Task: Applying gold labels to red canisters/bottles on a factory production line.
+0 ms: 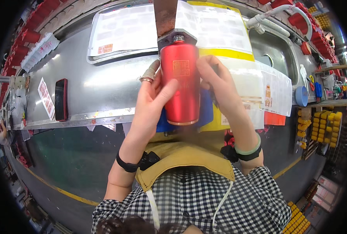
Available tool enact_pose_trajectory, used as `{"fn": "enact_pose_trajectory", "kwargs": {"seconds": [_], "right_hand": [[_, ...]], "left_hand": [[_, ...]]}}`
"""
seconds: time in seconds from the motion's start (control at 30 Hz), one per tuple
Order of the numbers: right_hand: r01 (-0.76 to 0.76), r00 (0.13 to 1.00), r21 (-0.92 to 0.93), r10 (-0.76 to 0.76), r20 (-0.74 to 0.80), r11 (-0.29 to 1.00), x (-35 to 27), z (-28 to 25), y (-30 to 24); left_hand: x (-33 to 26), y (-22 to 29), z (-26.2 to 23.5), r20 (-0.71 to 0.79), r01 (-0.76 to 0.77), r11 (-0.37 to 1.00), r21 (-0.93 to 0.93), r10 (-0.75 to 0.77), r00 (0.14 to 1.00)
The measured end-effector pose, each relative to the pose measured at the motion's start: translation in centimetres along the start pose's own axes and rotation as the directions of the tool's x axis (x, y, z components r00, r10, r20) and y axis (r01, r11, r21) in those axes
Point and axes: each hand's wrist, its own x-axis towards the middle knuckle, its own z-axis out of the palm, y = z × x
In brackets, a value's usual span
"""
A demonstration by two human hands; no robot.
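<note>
A glossy red bottle (180, 97) with a gold square emblem lies in front of me, its neck end against a metal bracket (181, 34) on an upright post. My left hand (154, 87) grips the bottle's left side, thumb pressed on its front; one finger wears a pale wrapping. On the other side, my right hand (218, 78) is closed with bent fingers, its knuckles at the bottle's upper right edge. Something dark shows between those fingers, too small to name. Beneath the bottle's lower part is a blue surface (207, 113).
Printed sheets (124, 29) lie on a tray at the back left. A phone (61, 99) and a paper strip (46, 97) rest on the steel counter (91, 91). At right are a sink (272, 48) with a tap (259, 23), a blue cup (301, 96) and hanging sheets (274, 91).
</note>
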Motion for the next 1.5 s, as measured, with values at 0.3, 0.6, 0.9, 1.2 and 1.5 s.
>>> {"fn": "enact_pose_trajectory", "kwargs": {"seconds": [0.3, 0.6, 0.9, 1.2, 1.5], "right_hand": [[0.024, 0.995, -0.049, -0.028, -0.091, 0.999, 0.5, 1.1, 1.1], [0.037, 0.995, -0.09, -0.045, -0.086, 0.995, 0.5, 0.9, 1.1], [0.0, 0.997, -0.046, -0.004, -0.081, 0.999, 0.5, 1.1, 0.6], [0.215, 0.973, -0.314, -0.231, -0.013, 0.925, 0.4, -1.1, -1.8], [0.657, 0.584, -0.751, -0.678, 0.446, 0.072, 0.8, -0.6, -3.9]], "left_hand": [[-0.4, -0.6, 1.1, -0.046, -0.051, 0.99, 0.134, 0.058, 0.997], [-0.4, -0.5, 1.3, -0.06, -0.051, 0.989, 0.137, 0.06, 0.996], [-0.3, -0.7, 1.3, -0.059, -0.057, 0.988, 0.141, 0.065, 0.996], [-0.3, -1.0, 1.7, -0.081, -0.066, 0.984, 0.164, 0.08, 0.994], [-0.5, -0.3, 0.8, -0.048, -0.057, 0.975, 0.216, 0.069, 0.997]]}}
